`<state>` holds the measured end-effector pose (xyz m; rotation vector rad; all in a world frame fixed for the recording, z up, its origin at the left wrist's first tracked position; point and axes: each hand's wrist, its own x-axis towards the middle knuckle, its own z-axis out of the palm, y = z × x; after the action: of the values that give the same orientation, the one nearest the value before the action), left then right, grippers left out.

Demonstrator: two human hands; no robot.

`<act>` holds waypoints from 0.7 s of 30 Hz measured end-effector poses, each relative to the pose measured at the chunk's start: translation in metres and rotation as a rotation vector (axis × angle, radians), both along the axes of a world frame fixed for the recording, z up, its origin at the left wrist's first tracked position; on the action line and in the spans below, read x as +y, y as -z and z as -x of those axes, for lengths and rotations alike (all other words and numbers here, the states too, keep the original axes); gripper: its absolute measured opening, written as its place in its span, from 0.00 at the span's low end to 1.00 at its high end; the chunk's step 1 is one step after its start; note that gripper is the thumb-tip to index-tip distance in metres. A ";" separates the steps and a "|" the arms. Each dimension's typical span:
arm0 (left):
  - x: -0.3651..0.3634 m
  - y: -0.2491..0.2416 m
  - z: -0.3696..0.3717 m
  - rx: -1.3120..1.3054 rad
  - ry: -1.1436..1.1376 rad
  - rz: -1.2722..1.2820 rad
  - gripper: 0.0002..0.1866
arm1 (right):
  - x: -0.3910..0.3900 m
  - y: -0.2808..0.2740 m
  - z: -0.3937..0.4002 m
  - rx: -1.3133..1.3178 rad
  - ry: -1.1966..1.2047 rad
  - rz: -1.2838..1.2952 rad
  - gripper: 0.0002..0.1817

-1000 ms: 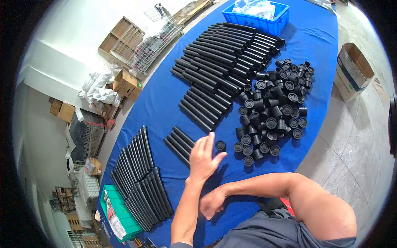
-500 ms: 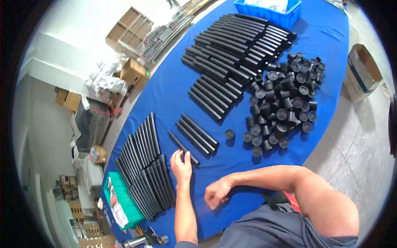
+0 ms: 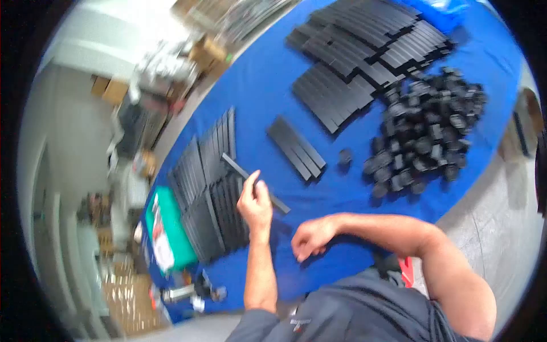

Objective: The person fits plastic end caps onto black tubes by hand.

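My left hand (image 3: 254,206) is closed on a slim black tube (image 3: 235,165), thumb and index finger at its middle. Both ends of the tube stick out past the hand, and the upper end overlaps the left stack of black tubes (image 3: 196,176). My right hand (image 3: 314,236) hangs loosely curled near the front of the blue cloth, showing no object in it. Ahead of the hands, a small group of black tubes (image 3: 296,149) lies side by side. One black cap (image 3: 345,157) sits alone to its right.
A large layered stack of black tubes (image 3: 336,94) covers the far part of the blue-covered table (image 3: 256,80). Right of it lies a heap of black caps (image 3: 427,134). A green bin (image 3: 178,233) stands at the left edge, a blue crate (image 3: 444,16) at the far end.
My left hand has moved the single tube toward the left stack. The right hand stays curled by the table front. The whole view has shifted and blurred.
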<state>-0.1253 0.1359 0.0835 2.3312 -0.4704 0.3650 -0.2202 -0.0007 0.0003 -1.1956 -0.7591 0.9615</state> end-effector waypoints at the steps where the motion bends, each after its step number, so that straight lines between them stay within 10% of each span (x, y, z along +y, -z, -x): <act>1: 0.005 -0.012 0.019 0.015 -0.025 0.048 0.13 | -0.002 -0.003 0.000 -0.015 0.045 0.003 0.17; 7: 0.061 -0.020 0.114 0.389 -0.247 0.112 0.16 | -0.001 -0.013 -0.001 -0.173 0.455 -0.044 0.50; 16: 0.081 0.000 0.153 0.890 -0.295 0.160 0.27 | -0.003 -0.005 -0.001 -0.279 0.394 -0.136 0.36; 21: 0.088 -0.003 0.152 0.643 -0.213 -0.176 0.30 | -0.002 0.001 -0.002 -0.184 0.340 -0.142 0.30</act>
<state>-0.2772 0.2241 0.0868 2.5022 0.0634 -0.3445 -0.2180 -0.0029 -0.0006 -1.2494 -0.7261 0.5147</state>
